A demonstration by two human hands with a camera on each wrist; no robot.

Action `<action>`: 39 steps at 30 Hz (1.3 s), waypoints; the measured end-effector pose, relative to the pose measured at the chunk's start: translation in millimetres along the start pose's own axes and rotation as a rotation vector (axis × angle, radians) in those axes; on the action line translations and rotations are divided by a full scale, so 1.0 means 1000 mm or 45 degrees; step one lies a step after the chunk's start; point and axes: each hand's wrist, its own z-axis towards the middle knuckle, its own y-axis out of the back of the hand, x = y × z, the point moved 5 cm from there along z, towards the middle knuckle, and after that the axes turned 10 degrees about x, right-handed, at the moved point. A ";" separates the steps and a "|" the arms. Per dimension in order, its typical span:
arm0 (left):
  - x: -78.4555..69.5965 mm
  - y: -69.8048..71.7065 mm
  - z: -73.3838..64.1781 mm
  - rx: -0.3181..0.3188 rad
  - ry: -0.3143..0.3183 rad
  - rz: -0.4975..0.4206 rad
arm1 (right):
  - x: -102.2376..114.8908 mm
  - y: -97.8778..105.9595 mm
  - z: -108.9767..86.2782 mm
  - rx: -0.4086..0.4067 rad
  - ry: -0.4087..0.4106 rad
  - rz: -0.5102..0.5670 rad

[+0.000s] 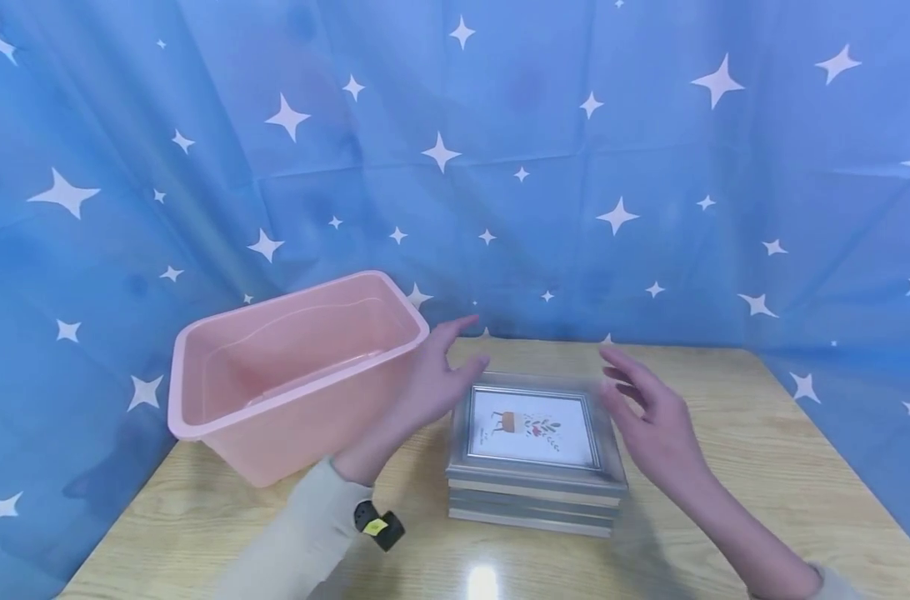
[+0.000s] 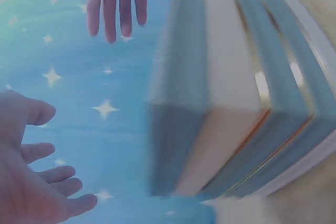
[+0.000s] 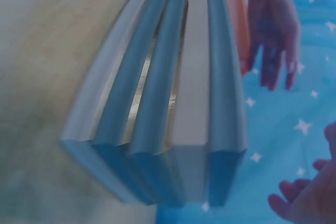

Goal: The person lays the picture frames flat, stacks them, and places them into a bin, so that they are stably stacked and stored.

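Note:
A stack of picture frames [image 1: 537, 467] lies on the wooden table in front of me; the wrist views show blue-grey and white edges. The top frame holds a white print with a small plant and flower drawing. My left hand [image 1: 434, 379] hovers at the stack's far left corner, thumb and fingers spread. Off the stack's right side is my right hand [image 1: 653, 425], its fingers loosely bent. Neither hand grips anything. In the left wrist view, the left hand [image 2: 39, 171] shows apart from the frames, as does the right hand [image 3: 310, 192] in the right wrist view.
A pink plastic bin [image 1: 301, 417] stands on the table left of the stack, close behind my left forearm. The wooden table [image 1: 762, 433] ends at the back against a blue curtain [image 1: 537, 208] with white stars.

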 end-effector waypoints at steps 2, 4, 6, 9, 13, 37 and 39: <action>-0.008 0.015 -0.009 -0.024 -0.042 0.043 | 0.010 -0.008 0.013 0.043 0.088 -0.045; -0.011 0.032 -0.019 -0.047 -0.060 0.101 | 0.018 -0.018 0.026 0.121 0.146 -0.079; -0.012 0.049 -0.028 -0.067 -0.061 0.183 | 0.025 -0.029 0.040 0.213 0.192 -0.111; -0.006 0.076 -0.046 -0.104 -0.009 0.355 | 0.034 -0.047 0.062 0.369 0.206 -0.167; 0.011 0.111 -0.075 -0.211 0.047 0.584 | 0.042 -0.071 0.088 0.584 0.189 -0.261; 0.100 0.191 -0.198 -0.446 0.492 0.743 | 0.074 -0.180 0.162 0.862 0.239 -0.553; 0.102 0.188 -0.197 -0.431 0.507 0.730 | 0.073 -0.183 0.164 0.869 0.235 -0.543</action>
